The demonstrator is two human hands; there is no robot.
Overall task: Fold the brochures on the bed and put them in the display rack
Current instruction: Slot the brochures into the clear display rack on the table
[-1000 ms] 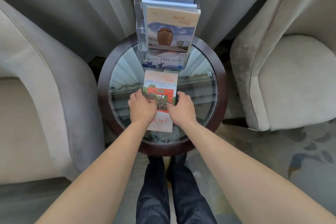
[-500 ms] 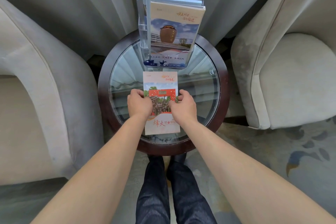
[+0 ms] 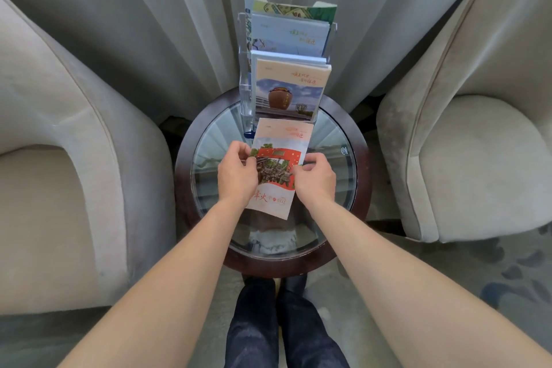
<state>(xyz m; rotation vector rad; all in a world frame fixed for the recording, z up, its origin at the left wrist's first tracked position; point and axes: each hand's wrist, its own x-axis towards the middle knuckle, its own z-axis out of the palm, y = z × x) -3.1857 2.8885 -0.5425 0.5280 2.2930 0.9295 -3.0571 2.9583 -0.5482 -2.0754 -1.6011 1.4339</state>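
We pinch the folded red-and-white brochure (image 3: 279, 170) by both long edges, left grip (image 3: 237, 175) and right grip (image 3: 315, 178), steadying it towards the clear acrylic rack (image 3: 245, 84).

The setting is a hotel room or guest lounge seating corner. A round glass-topped worktop (image 3: 355, 164) with a dark wood rim stands between two matching pale upholstered armchairs, one (image 3: 59, 158) left of the fingers and one (image 3: 466, 143) to their right. Beyond the fingers, a clear acrylic display rack (image 3: 246, 92) holds tiered tourist brochures (image 3: 289, 89). Full-length grey curtains (image 3: 149, 24) hang behind the rack. Patterned carpet (image 3: 522, 272) covers the floor.
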